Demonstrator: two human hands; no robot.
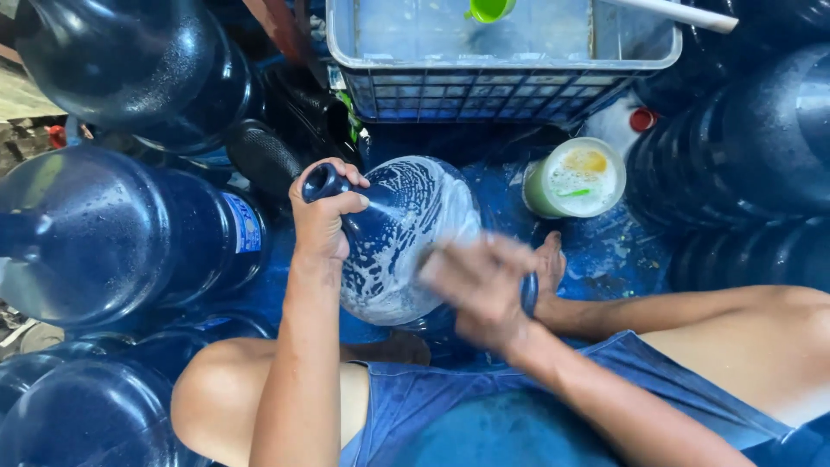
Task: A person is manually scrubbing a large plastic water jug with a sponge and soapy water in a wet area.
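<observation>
A large blue water jug [406, 233], covered in white soap foam, lies tilted in front of me between my knees. My left hand [324, 216] grips its neck near the open mouth. My right hand [480, 285] is blurred with motion against the jug's soapy side; whether it holds a sponge or cloth I cannot tell. My bare foot [549, 268] rests on the blue floor just behind the jug.
Several big blue jugs [104, 233] crowd the left side, and more [752, 147] are stacked on the right. A light plastic crate [501, 60] stands ahead with a green cup [491, 9] inside. A round tub of soapy liquid [577, 177] sits on the floor.
</observation>
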